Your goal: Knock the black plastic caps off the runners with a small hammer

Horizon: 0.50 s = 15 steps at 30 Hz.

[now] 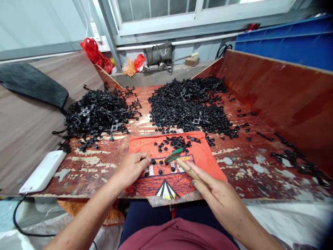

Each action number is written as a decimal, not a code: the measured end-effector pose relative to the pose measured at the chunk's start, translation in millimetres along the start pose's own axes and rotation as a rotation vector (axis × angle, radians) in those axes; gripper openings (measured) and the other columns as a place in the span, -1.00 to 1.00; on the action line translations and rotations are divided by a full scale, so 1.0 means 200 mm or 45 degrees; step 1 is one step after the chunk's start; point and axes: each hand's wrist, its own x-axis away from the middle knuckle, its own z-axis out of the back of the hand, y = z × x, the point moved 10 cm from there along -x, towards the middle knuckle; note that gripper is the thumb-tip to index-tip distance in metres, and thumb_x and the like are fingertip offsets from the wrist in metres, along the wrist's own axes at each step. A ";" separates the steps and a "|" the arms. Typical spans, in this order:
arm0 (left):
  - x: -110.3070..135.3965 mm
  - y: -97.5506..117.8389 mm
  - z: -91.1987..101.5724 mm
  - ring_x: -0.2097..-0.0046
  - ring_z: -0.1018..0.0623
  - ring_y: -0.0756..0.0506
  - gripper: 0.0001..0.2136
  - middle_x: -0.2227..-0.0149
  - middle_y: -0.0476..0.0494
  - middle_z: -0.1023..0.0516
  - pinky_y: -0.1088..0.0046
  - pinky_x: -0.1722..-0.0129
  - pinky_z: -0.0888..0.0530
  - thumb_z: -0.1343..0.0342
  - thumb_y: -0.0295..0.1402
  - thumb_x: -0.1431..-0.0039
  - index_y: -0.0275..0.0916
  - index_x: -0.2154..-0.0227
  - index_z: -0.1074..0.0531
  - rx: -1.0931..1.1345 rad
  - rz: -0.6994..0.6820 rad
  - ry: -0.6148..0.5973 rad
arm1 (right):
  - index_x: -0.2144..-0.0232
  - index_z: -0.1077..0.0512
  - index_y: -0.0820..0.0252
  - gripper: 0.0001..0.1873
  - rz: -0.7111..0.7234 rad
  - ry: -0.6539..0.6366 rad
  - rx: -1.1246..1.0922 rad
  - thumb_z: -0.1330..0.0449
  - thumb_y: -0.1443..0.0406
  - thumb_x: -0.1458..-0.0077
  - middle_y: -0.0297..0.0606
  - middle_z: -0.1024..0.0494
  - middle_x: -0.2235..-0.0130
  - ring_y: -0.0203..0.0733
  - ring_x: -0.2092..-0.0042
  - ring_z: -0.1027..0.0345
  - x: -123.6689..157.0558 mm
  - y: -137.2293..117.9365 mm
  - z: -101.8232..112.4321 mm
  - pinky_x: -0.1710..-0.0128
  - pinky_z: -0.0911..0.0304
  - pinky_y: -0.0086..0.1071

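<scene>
My right hand (pixel 212 189) is wrapped round the wooden handle of a hammer (pixel 174 156) with a green and dark head. The hammer head hovers over or rests among small black round parts (pixel 160 172) on an orange printed cloth (pixel 208 159); I cannot tell whether it touches them. On the cloth's left side my left hand (pixel 134 166) has its fingers curled together. Its fingertips are right beside one black part (pixel 153 161); whether they pinch anything is hidden. A cluster of similar black parts (pixel 177 141) lies toward the cloth's far edge.
Behind the cloth lies a large heap of small black parts (pixel 187 104). To the left is a pile of black branched pieces (pixel 96 107). A white device (pixel 44 172) with a cable lies at the left front. A reddish board (pixel 275 100) walls the right side, beside a blue crate (pixel 286 45).
</scene>
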 end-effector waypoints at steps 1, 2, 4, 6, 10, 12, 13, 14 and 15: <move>0.00 0.00 0.00 0.49 -0.34 -0.04 -0.75 0.58 0.04 -0.37 0.49 0.49 -0.22 0.02 -0.16 -0.14 -0.20 0.51 -0.39 0.004 -0.001 0.005 | -0.31 -0.16 -0.18 -0.49 -0.012 -0.014 -0.009 0.04 0.33 -0.39 -0.37 -0.42 -0.20 -0.10 -0.20 -0.31 0.00 0.00 0.00 -0.13 -0.34 -0.12; 0.00 0.01 0.00 0.49 -0.35 -0.04 -0.74 0.57 0.03 -0.38 0.49 0.48 -0.23 0.02 -0.15 -0.14 -0.20 0.51 -0.40 0.010 -0.001 0.009 | -0.31 -0.15 -0.19 -0.49 -0.026 -0.025 -0.017 0.05 0.33 -0.40 -0.39 -0.41 -0.21 -0.11 -0.21 -0.31 0.00 0.01 -0.01 -0.15 -0.32 -0.12; 0.01 0.01 0.00 0.49 -0.36 -0.04 -0.74 0.57 0.02 -0.40 0.48 0.48 -0.24 0.02 -0.15 -0.13 -0.19 0.52 -0.40 0.018 0.002 0.017 | -0.31 -0.15 -0.21 -0.50 -0.065 -0.047 -0.033 0.05 0.29 -0.40 -0.40 -0.41 -0.22 -0.12 -0.21 -0.31 0.00 0.03 -0.01 -0.18 -0.28 -0.11; 0.01 0.01 0.00 0.49 -0.36 -0.05 -0.75 0.57 0.02 -0.40 0.48 0.48 -0.25 0.01 -0.16 -0.12 -0.19 0.52 -0.40 0.021 0.003 0.020 | -0.32 -0.14 -0.22 -0.51 -0.103 -0.070 -0.060 0.05 0.26 -0.41 -0.42 -0.40 -0.23 -0.13 -0.22 -0.30 0.01 0.05 -0.02 -0.21 -0.23 -0.10; 0.01 0.01 0.00 0.49 -0.36 -0.05 -0.77 0.58 0.03 -0.38 0.49 0.46 -0.26 0.00 -0.18 -0.11 -0.19 0.53 -0.39 -0.009 0.009 0.016 | -0.32 -0.13 -0.25 -0.51 -0.138 -0.088 -0.089 0.05 0.23 -0.40 -0.47 -0.37 -0.25 -0.13 -0.25 -0.25 0.01 0.07 -0.04 -0.24 -0.19 -0.10; 0.01 0.01 0.00 0.49 -0.36 -0.04 -0.77 0.59 0.04 -0.37 0.50 0.46 -0.25 0.01 -0.18 -0.11 -0.19 0.54 -0.38 -0.041 0.018 0.014 | -0.32 -0.13 -0.26 -0.51 -0.143 -0.087 -0.069 0.05 0.23 -0.40 -0.48 -0.36 -0.25 -0.11 -0.25 -0.25 0.01 0.08 -0.04 -0.23 -0.21 -0.12; 0.01 0.01 0.00 0.49 -0.36 -0.04 -0.76 0.59 0.04 -0.37 0.50 0.46 -0.25 0.01 -0.18 -0.11 -0.19 0.54 -0.38 -0.061 0.022 0.013 | -0.32 -0.13 -0.28 -0.50 -0.141 -0.092 -0.061 0.05 0.23 -0.40 -0.50 -0.35 -0.25 -0.11 -0.25 -0.24 0.01 0.08 -0.04 -0.23 -0.22 -0.12; 0.02 0.02 0.00 0.49 -0.36 -0.04 -0.76 0.58 0.04 -0.37 0.50 0.46 -0.25 0.02 -0.18 -0.12 -0.18 0.55 -0.37 -0.082 0.026 0.014 | -0.32 -0.12 -0.30 -0.50 -0.136 -0.106 -0.058 0.06 0.22 -0.40 -0.53 -0.34 -0.26 -0.11 -0.26 -0.23 0.01 0.07 -0.04 -0.23 -0.21 -0.12; 0.02 0.02 0.00 0.48 -0.36 -0.04 -0.75 0.58 0.04 -0.37 0.51 0.46 -0.24 0.02 -0.18 -0.13 -0.18 0.55 -0.36 -0.105 0.029 0.019 | -0.32 -0.11 -0.33 -0.50 -0.129 -0.123 -0.055 0.07 0.22 -0.40 -0.56 -0.33 -0.26 -0.12 -0.26 -0.23 0.00 0.07 -0.05 -0.23 -0.21 -0.12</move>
